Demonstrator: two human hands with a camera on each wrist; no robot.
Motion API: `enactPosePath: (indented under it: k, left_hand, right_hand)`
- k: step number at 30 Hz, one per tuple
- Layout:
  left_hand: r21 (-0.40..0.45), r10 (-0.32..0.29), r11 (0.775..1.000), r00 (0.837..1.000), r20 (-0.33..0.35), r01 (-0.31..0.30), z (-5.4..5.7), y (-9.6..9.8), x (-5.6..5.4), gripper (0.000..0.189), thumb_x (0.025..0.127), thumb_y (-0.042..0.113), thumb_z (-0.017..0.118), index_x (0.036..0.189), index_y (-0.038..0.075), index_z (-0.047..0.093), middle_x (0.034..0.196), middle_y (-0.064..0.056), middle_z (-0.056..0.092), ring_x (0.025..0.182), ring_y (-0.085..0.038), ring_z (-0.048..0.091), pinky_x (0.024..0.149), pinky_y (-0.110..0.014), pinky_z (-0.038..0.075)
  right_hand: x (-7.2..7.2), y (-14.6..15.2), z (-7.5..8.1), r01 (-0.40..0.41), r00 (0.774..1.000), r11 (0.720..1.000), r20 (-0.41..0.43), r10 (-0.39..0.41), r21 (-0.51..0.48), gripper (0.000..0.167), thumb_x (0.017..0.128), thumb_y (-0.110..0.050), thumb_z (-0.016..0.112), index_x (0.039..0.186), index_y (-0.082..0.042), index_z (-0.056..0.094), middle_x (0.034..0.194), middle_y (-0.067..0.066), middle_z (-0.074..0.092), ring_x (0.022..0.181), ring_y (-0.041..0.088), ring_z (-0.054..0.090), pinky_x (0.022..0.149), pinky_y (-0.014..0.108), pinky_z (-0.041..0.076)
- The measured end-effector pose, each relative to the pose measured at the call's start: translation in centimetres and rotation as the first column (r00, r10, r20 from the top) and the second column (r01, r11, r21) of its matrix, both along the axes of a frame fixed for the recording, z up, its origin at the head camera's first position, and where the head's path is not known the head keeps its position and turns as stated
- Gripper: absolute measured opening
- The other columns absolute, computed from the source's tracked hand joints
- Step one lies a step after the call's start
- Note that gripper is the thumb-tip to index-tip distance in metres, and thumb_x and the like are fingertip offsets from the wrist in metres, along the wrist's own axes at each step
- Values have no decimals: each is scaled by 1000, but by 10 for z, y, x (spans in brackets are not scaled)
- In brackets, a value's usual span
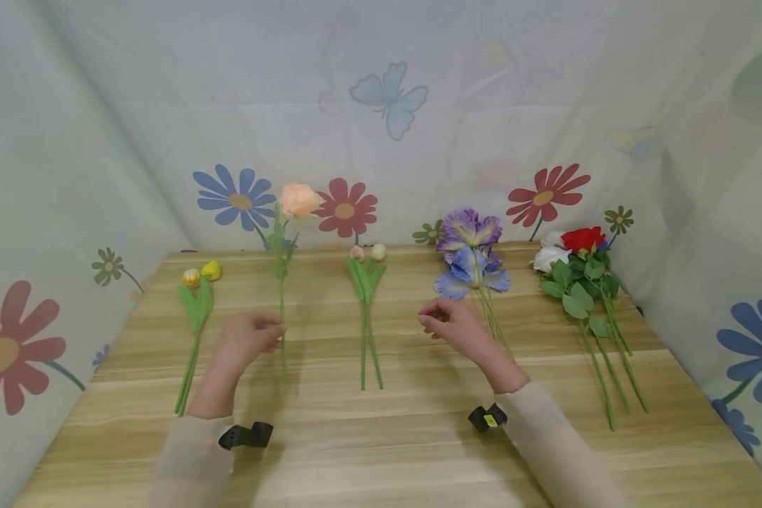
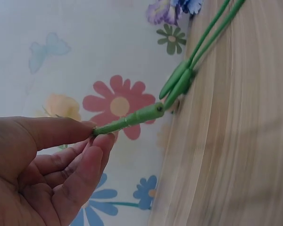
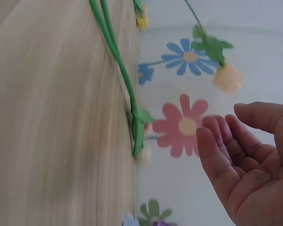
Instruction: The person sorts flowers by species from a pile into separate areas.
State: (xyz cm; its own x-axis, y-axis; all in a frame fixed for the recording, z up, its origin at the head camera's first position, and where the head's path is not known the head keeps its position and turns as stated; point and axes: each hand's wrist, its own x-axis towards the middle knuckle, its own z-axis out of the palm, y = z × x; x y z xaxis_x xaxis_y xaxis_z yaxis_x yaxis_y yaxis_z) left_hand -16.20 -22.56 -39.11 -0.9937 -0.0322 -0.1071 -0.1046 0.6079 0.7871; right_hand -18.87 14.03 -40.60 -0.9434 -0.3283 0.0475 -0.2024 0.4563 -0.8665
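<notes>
My left hand (image 1: 248,340) pinches the green stem of a peach artificial rose (image 1: 300,201) between thumb and fingertips. The rose stands upright over the table, its bloom in front of the patterned backdrop. In the left wrist view, the stem's cut end (image 2: 155,110) points out past the fingers. My right hand (image 1: 454,324) holds nothing; in the right wrist view its fingers (image 3: 216,153) are loosely bent, with the thumb apart from them. Two tulips (image 1: 366,282), one pinkish and one whitish, lie between the hands. Purple and blue irises (image 1: 472,271) lie just beyond the right hand.
Two yellow tulips (image 1: 195,303) lie left of my left hand. White and red roses (image 1: 582,243) with long leafy stems lie at the table's right side. A floral cloth (image 1: 279,127) hangs behind and beside the wooden table (image 1: 355,451).
</notes>
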Motion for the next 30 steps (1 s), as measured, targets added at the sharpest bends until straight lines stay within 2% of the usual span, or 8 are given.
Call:
enactPosePath:
  k: [9,16,22,30]
  left_hand:
    - [56,-18,998,1000,0,18,3,37,-9,36,98,10,62,126,-12,64,120,-31,71,76,-11,71,70,-27,62]
    - [111,-41,993,999,-31,44,6,61,-13,37,98,11,62,130,-9,63,120,-30,71,79,-15,73,71,-28,63]
    - [145,-51,988,997,-51,58,9,80,-17,36,96,10,64,127,-8,65,117,-30,72,78,-20,75,68,-28,62]
    - [165,-78,982,995,-59,87,4,97,-22,36,96,8,64,128,-10,64,118,-31,72,79,-23,76,69,-31,63]
  right_hand:
    - [3,-48,-2,-83,996,993,16,85,-89,24,102,-11,60,115,9,66,107,32,70,92,39,71,79,41,64]
    - [2,-72,-8,-78,993,984,76,91,-160,27,101,-10,62,117,11,66,111,31,71,91,27,73,82,38,65]
    - [3,-83,-7,-72,990,977,101,94,-200,31,101,-11,61,121,12,65,115,31,71,96,30,74,84,37,65]
    - [7,-90,-6,-22,991,978,124,48,-205,30,97,-14,66,118,7,68,110,26,73,90,22,72,83,38,65]
